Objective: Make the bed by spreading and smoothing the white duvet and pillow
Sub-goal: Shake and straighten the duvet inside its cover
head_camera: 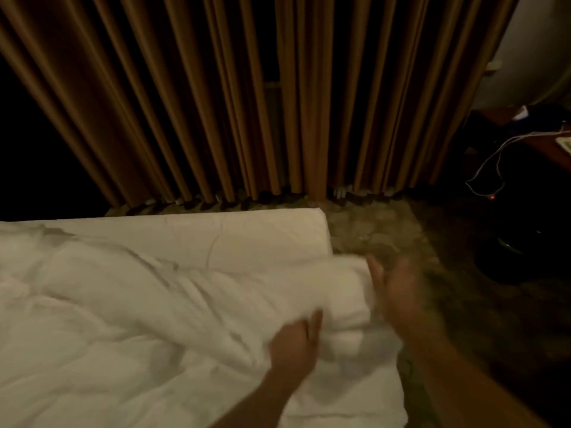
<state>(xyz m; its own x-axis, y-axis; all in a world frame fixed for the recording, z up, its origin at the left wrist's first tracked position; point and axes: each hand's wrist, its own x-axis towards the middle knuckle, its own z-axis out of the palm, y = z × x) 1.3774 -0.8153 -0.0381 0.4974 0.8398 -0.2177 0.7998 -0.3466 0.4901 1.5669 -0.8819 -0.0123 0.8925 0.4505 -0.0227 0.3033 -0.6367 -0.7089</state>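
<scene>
A rumpled white duvet covers the bed and bunches up near the bed's right corner. Bare white mattress shows along the far edge beyond it. My left hand lies on the bunched duvet near that corner, fingers pointing away from me; motion blur hides whether they curl into the fabric. My right hand is blurred at the duvet's right edge, fingers stretched out, thumb toward the fabric. No pillow is in view.
Long brown curtains hang close behind the bed's far side. Patterned carpet runs to the right of the bed. A dark wooden desk with dangling white cables stands at the far right.
</scene>
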